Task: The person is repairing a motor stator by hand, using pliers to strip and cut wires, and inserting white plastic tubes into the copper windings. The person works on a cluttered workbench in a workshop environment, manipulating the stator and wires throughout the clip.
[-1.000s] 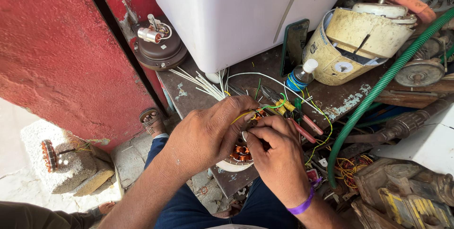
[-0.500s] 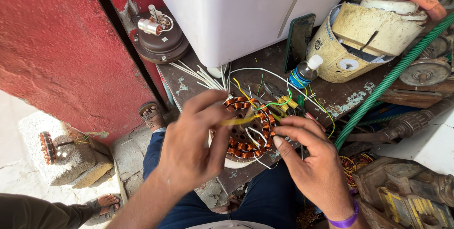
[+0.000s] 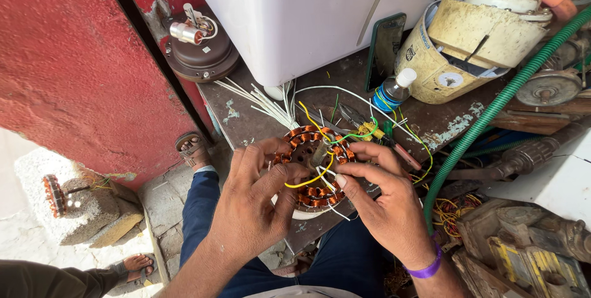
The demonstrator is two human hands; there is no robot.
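Note:
A round stator (image 3: 315,169) wound with copper coils lies on the worn dark bench (image 3: 265,119) in front of me. Yellow, green and white wires (image 3: 311,181) loop across it. My left hand (image 3: 255,202) grips the stator's left side, thumb and fingers against the coils and the yellow wire. My right hand (image 3: 385,196), with a purple band at the wrist, rests on the right side and pinches thin white wire ends by its thumb. Both hands hide part of the ring.
A big white tub (image 3: 320,15) stands behind the stator, a dark phone (image 3: 385,48) leaning on it. A small bottle (image 3: 394,88), a dirty cream bucket (image 3: 468,39), a green hose (image 3: 492,113), white sleeving strips (image 3: 265,98) and red-handled pliers (image 3: 400,150) crowd the bench. Red door (image 3: 68,64) left; motor parts right.
My hands have parted, uncovering the stator. The left hand has shifted to the ring's left edge. The right hand has moved back onto the right side and the white wires.

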